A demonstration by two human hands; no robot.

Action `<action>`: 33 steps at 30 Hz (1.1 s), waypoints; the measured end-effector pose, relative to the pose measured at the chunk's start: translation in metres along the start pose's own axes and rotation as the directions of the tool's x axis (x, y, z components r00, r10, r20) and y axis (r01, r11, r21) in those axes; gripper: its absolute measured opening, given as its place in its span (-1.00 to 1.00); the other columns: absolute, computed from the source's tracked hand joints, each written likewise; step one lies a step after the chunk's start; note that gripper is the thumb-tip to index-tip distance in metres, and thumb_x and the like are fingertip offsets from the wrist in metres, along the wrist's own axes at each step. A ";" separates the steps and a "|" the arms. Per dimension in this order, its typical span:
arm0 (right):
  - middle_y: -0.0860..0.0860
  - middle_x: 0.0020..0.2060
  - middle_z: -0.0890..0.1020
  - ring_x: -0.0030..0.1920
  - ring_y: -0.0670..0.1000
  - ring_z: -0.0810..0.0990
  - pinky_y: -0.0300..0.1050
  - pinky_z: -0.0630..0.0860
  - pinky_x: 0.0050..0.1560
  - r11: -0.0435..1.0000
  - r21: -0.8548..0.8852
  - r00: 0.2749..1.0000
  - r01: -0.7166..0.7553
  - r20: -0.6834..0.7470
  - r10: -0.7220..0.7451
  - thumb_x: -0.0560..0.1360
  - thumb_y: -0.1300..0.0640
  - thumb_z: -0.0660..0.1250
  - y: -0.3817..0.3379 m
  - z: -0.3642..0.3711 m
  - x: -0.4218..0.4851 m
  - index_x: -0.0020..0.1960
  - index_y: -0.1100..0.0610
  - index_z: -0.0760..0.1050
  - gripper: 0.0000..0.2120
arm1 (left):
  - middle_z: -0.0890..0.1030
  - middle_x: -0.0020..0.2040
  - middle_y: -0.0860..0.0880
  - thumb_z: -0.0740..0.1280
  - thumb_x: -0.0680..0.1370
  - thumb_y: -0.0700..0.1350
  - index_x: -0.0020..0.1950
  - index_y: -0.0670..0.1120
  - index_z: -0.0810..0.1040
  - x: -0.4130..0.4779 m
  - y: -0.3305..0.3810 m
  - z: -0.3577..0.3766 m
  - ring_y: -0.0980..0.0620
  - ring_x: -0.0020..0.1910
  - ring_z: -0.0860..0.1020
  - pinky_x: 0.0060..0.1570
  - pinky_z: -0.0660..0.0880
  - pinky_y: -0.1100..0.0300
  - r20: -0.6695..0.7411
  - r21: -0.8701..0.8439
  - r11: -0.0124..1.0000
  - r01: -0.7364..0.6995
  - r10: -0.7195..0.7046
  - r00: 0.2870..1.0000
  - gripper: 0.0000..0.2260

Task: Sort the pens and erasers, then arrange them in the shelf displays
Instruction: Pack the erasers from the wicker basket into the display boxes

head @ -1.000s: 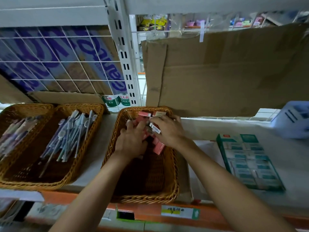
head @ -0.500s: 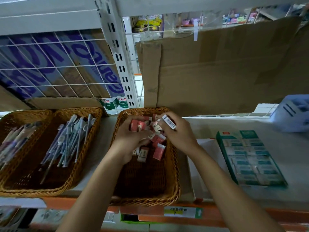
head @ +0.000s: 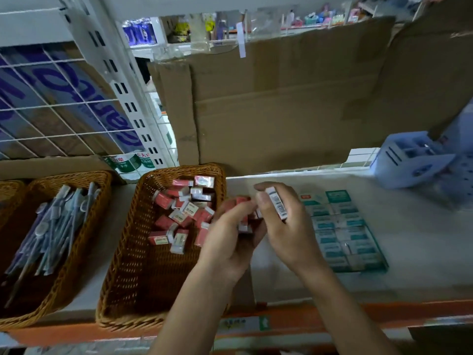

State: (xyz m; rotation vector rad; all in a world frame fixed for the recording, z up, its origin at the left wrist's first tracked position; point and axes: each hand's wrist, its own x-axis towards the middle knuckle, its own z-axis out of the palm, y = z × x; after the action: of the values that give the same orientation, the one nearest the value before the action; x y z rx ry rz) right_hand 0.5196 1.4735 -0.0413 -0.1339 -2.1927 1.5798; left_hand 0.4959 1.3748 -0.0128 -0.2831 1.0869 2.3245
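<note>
A wicker basket (head: 122, 265) on the shelf holds several loose pink-and-white erasers (head: 179, 216) at its far end. My left hand (head: 230, 242) is at the basket's right rim, curled round a few pink erasers (head: 243, 201). My right hand (head: 286, 226), just right of it above the shelf, pinches a white eraser with a barcode (head: 276, 204) between thumb and fingers. A second wicker basket (head: 84, 242) to the left holds several blue-grey pens (head: 56, 226).
A green display box of erasers (head: 343, 231) lies on the shelf right of my hands. A blue plastic holder (head: 409, 162) stands at the back right. Brown cardboard (head: 281, 103) lines the shelf's back. A third basket edge (head: 10, 188) shows far left.
Both hands have lifted out of the basket and moved right, to its right rim. A pile of erasers now lies loose in the basket. The view has shifted right.
</note>
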 end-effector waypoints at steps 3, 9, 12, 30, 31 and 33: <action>0.05 -0.02 0.57 -0.06 -0.09 0.56 -0.29 0.49 -0.08 0.983 -0.182 0.979 0.018 -0.195 -0.054 0.52 -0.10 0.22 0.028 -0.020 -0.017 0.08 0.06 0.50 -0.73 | 0.57 -0.22 -0.10 0.40 0.41 -0.33 -0.16 -0.10 0.50 0.007 -0.025 -0.001 -0.03 -0.18 0.61 -0.20 0.59 0.10 -0.133 0.182 0.971 -0.153 0.178 0.975 -0.84; 0.24 -0.10 0.55 -0.14 0.29 0.60 0.16 0.55 -0.20 0.580 -0.812 0.990 -0.069 -0.129 -0.062 0.22 0.31 0.53 0.092 -0.069 -0.035 0.04 0.19 0.54 -0.60 | 0.42 0.06 0.00 0.45 0.37 -0.18 -0.12 0.09 0.44 0.024 -0.063 -0.019 -0.01 -0.01 0.46 0.00 0.45 0.06 0.030 0.949 0.213 -0.231 0.672 0.740 -0.74; 0.16 -0.14 0.55 -0.17 0.22 0.60 0.15 0.53 -0.17 0.499 -0.865 0.996 -0.052 -0.080 -0.036 0.26 0.22 0.53 0.098 -0.069 -0.029 0.05 0.08 0.56 -0.62 | 0.35 0.19 -0.05 0.45 0.34 -0.27 -0.01 0.01 0.51 0.034 -0.076 -0.021 -0.06 0.12 0.43 0.07 0.47 0.01 0.117 0.969 0.072 -0.236 0.711 0.693 -0.69; 0.22 0.11 0.48 0.08 0.26 0.50 0.07 0.47 0.11 0.744 -0.665 0.995 -0.065 0.011 0.096 0.53 0.08 0.26 0.115 -0.077 0.062 0.20 0.08 0.50 -0.74 | 0.46 0.05 0.03 0.46 0.35 -0.25 -0.08 0.15 0.45 0.036 -0.090 0.001 0.17 -0.09 0.49 -0.16 0.35 0.49 0.102 0.939 0.178 -0.295 0.674 0.732 -0.65; 0.22 0.08 0.49 0.04 0.26 0.51 -0.01 0.46 0.06 0.814 -0.577 0.997 -0.068 -0.009 0.077 0.52 0.12 0.29 0.110 -0.079 0.060 0.16 0.12 0.52 -0.76 | 0.49 0.02 0.02 0.46 0.35 -0.23 -0.11 0.18 0.45 0.035 -0.090 0.000 0.18 -0.11 0.50 -0.15 0.38 0.42 0.053 0.927 0.244 -0.285 0.665 0.745 -0.65; 0.20 0.00 0.52 -0.04 0.19 0.52 -0.18 0.34 -0.12 0.889 -0.458 0.999 -0.022 -0.034 0.007 0.48 0.13 0.31 0.097 -0.082 0.053 0.06 0.16 0.54 -0.82 | 0.56 -0.07 0.02 0.45 0.36 -0.21 -0.12 0.15 0.49 0.033 -0.090 0.000 0.12 -0.17 0.54 -0.14 0.48 0.22 -0.053 0.858 0.428 -0.282 0.622 0.781 -0.70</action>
State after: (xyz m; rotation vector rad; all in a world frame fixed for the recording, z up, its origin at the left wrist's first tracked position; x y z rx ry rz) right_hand 0.4875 1.5962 -0.0945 -0.3139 -2.5044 1.0257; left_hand 0.5191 1.4346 -0.0836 -0.0296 2.6071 1.8780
